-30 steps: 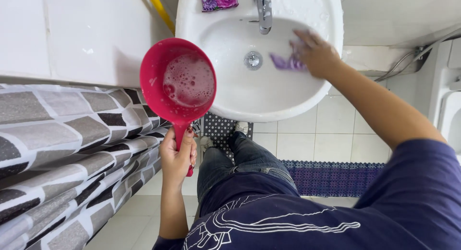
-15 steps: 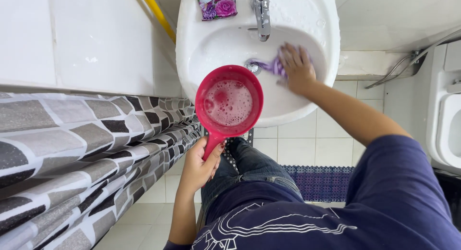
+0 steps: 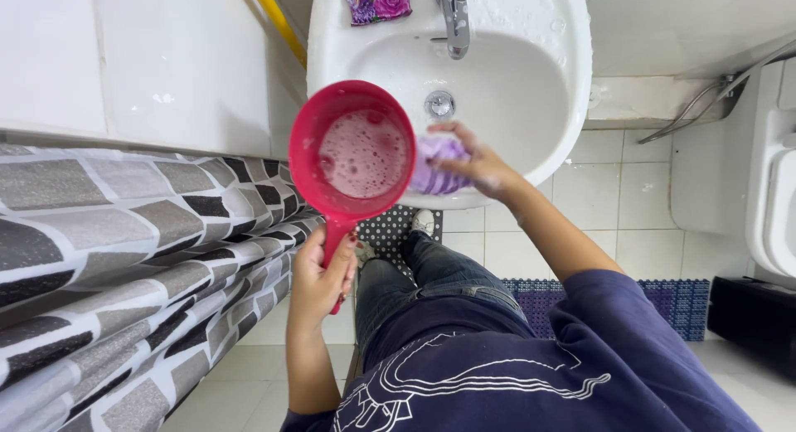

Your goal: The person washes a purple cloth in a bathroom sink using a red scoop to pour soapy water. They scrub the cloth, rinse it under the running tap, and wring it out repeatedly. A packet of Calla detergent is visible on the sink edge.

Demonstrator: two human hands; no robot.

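My left hand (image 3: 319, 280) grips the handle of a red plastic dipper (image 3: 358, 154) with foamy water in its bowl, held up beside the white washbasin (image 3: 547, 92). My right hand (image 3: 474, 162) is closed on a purple cloth (image 3: 435, 168), pressed against the dipper's right rim over the basin's front edge. The drain (image 3: 439, 104) and the chrome tap (image 3: 453, 16) lie beyond both hands.
A grey, black and white patterned curtain (image 3: 124, 274) hangs at the left against white tiles. A floral soap packet (image 3: 377, 1) rests on the basin's back ledge beside a yellow pole (image 3: 278, 21). A purple mat (image 3: 663, 303) covers the floor; a white toilet (image 3: 775, 191) stands at right.
The right hand drew the purple cloth from inside the basin toward its front edge and up to the dipper. The dipper shifted right over the basin's front.
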